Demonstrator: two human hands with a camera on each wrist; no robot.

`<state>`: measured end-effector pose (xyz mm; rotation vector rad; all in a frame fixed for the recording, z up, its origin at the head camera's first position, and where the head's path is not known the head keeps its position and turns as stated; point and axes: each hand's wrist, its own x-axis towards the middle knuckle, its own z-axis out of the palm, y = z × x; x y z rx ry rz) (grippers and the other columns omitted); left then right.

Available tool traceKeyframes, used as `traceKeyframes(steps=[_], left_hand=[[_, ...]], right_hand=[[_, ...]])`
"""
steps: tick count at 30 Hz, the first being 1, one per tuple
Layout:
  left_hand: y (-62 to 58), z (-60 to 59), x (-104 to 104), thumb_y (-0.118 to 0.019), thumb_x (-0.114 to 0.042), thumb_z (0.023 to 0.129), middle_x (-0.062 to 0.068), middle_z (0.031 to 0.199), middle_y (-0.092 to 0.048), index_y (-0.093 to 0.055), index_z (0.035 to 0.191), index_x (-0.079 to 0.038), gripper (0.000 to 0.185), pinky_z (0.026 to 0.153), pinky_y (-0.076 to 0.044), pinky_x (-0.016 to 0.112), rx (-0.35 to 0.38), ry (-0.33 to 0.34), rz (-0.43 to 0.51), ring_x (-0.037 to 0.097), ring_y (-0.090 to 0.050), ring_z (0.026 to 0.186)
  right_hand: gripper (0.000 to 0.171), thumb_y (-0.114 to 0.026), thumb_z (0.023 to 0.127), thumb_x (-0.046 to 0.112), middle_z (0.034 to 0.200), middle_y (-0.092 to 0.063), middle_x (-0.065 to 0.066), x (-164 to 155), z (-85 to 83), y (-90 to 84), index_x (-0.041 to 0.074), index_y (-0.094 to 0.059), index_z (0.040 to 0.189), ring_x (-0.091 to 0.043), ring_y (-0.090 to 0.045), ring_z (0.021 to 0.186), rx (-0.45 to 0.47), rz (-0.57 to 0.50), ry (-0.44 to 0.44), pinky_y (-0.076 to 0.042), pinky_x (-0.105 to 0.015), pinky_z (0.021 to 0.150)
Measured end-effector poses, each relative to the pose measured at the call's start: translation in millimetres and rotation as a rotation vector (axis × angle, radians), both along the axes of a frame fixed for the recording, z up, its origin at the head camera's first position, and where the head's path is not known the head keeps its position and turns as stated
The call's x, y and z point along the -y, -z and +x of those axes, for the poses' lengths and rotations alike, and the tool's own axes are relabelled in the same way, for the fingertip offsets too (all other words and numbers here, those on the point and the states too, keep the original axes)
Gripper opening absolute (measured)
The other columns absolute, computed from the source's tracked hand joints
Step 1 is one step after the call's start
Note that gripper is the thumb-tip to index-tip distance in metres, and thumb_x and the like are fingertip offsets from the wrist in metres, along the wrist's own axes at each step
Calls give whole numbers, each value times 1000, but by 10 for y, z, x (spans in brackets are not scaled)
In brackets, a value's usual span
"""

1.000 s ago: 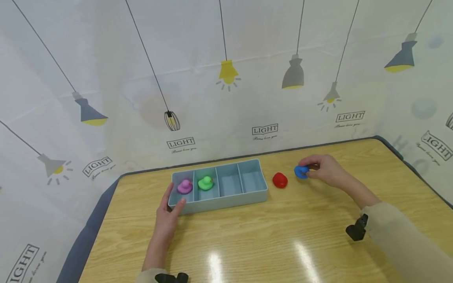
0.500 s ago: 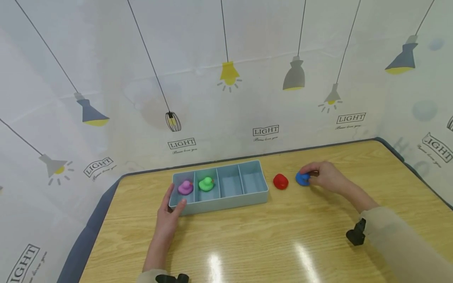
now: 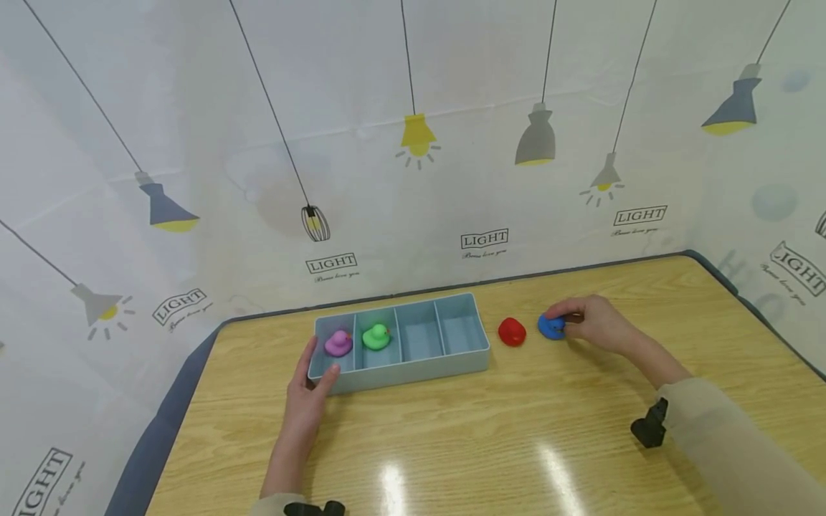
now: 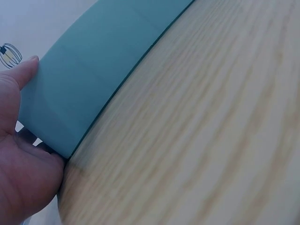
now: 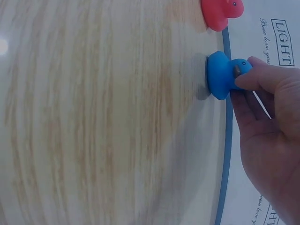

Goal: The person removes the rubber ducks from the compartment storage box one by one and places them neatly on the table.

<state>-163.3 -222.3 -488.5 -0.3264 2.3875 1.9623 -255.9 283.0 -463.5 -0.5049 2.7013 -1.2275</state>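
A blue rubber duck (image 3: 551,327) stands on the wooden table (image 3: 490,430), right of a red duck (image 3: 512,332). My right hand (image 3: 569,322) pinches the blue duck's head from the right; the right wrist view shows fingertips (image 5: 246,80) on the blue duck (image 5: 219,76) and the red duck (image 5: 220,11) beyond it. A light blue tray (image 3: 413,367) with several compartments holds a purple duck (image 3: 338,342) in its leftmost slot and a green duck (image 3: 376,335) in the second. My left hand (image 3: 314,374) grips the tray's front left corner, thumb on the front wall (image 4: 93,79).
The tray's two right compartments (image 3: 442,333) hold nothing. A curtain printed with lamps (image 3: 413,179) closes off the back and both sides of the table. The table's dark edge (image 3: 164,416) runs down the left.
My right hand has come down slightly with the blue duck, from just above the table to resting on it. The left hand and tray have stayed put.
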Motion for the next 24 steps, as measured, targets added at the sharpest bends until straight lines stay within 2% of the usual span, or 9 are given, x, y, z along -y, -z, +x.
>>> traceKeyframes(steps=[2,8,11,14,16,18,24], left_hand=[[-1,1,1,-60,-31,105,7,172,-3,-19,165,-36,72,125,-10,53,-2,0,1,33,1,156],[-10,-18,6,-61,-32,105,7,172,-3,-20,165,-36,73,124,-10,54,-7,-4,-2,34,1,156],[6,-32,24,-62,-32,105,7,172,-3,-21,165,-37,73,124,-11,53,-7,-5,3,33,1,156],[13,-35,36,-62,-33,104,6,172,-2,-20,164,-38,73,124,-10,53,-4,-4,5,33,2,156],[12,-35,38,-62,-34,104,6,172,-2,-20,164,-38,74,124,-10,53,-2,-2,5,33,2,156],[8,-33,32,-62,-33,104,6,172,-3,-20,164,-38,73,125,-10,52,-8,1,5,32,1,157],[20,-25,16,-62,-28,105,10,171,-6,-22,165,-33,72,125,-11,49,-10,-2,2,33,-2,157]], right_hand=[[27,-65,90,-7,121,-70,-20,0,6,-15,-1,-76,115,-41,-63,117,3,-2,5,-55,-39,95],[31,-67,94,-2,128,-67,-23,32,-5,-136,-6,-70,124,-41,-63,119,17,-61,8,-54,-23,90],[35,-67,95,-1,132,-64,-25,107,-27,-242,-9,-65,129,-42,-62,122,31,-100,-10,-55,-26,93],[36,-68,96,1,133,-64,-24,212,-42,-349,-7,-65,131,-43,-61,123,39,-121,-26,-55,-30,96],[37,-70,96,4,133,-64,-23,285,-43,-406,-5,-65,131,-42,-61,123,46,-135,-35,-55,-27,95],[38,-72,95,7,132,-65,-22,364,-41,-446,-4,-66,131,-42,-61,123,58,-161,-46,-55,-25,94],[39,-74,93,6,130,-66,-23,630,-30,-485,-6,-66,130,-44,-61,123,123,-261,-83,-58,-31,92]])
